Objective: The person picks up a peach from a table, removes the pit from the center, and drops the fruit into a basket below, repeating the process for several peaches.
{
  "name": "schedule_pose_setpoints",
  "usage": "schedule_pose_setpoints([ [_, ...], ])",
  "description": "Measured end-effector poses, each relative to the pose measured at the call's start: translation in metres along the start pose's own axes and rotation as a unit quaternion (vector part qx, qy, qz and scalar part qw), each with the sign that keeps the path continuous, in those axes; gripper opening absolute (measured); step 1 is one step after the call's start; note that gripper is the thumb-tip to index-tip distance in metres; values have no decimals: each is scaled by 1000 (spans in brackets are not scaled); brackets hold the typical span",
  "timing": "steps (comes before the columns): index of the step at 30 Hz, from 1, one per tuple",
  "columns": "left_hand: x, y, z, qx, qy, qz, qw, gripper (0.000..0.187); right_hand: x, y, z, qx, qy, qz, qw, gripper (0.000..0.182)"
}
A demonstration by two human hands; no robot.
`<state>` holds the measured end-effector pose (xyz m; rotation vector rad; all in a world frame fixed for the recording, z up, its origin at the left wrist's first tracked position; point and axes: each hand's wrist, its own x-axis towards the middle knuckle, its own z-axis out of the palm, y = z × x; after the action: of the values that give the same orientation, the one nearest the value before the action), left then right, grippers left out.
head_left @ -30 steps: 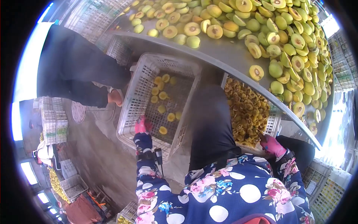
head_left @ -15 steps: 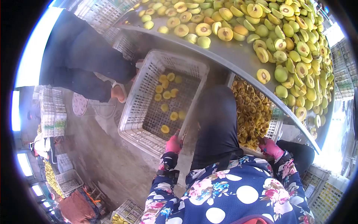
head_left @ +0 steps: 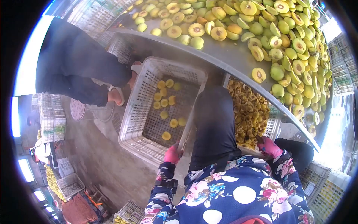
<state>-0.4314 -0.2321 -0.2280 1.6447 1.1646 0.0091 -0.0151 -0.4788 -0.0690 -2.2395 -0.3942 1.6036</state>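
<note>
Left hand (head_left: 173, 154) curled narrow on rim of white basket (head_left: 132, 108), near right corner; yellow fruit halves (head_left: 166, 136) scattered on basket floor. Right hand (head_left: 270, 147) at near edge of crate of brownish fruit pieces (head_left: 248, 112), grip unclear.

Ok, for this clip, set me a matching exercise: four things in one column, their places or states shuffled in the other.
1. white perforated plastic crate
2. grey metal table
3. pink-gloved left hand
4. pink-gloved right hand

A. at the near edge of the densely filled brownish-yellow pieces
B. on the floor, with a few scattered yellow fruit halves inside
C. at the near-right corner of the white crate
D. heaped with green and yellow cut fruit

Pairs: 1-B, 2-D, 3-C, 4-A
</note>
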Motion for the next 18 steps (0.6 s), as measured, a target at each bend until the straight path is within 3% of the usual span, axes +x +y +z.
schedule_pose_setpoints([
  [1,5,-6,-6,-116,-4,-16,993,51,0,2,-1,-1,-4,2,1000,49],
  [2,10,-12,-12,-231,-4,-34,972,47,-1,1,-2,10,3,8,1000,48],
  [4,24,41,-45,-529,9,-152,835,40,-4,-3,-5,33,19,19,999,47],
  [5,27,80,-65,-161,57,-105,980,35,-3,0,-5,43,31,16,998,46],
  [6,36,110,-82,233,98,-37,967,31,0,4,-6,54,44,13,997,44],
  [8,74,121,-108,245,174,122,946,30,-3,7,-6,72,59,3,996,41],
  [10,92,196,-121,123,193,240,943,29,-14,3,-4,87,64,-10,994,38],
  [12,98,283,-128,25,98,186,977,29,-32,-8,-1,86,65,-32,994,34],
  [14,123,330,-113,-128,-26,193,972,29,-42,-2,-2,54,80,-74,993,35],
  [15,120,368,-98,-108,-51,208,971,30,-37,15,1,24,89,-84,992,36],
  [16,133,388,-85,-59,-103,298,947,31,-58,-3,2,51,118,-94,987,37],
  [18,144,428,-43,-85,-181,293,935,29,-60,4,2,2,137,-93,986,38],
])
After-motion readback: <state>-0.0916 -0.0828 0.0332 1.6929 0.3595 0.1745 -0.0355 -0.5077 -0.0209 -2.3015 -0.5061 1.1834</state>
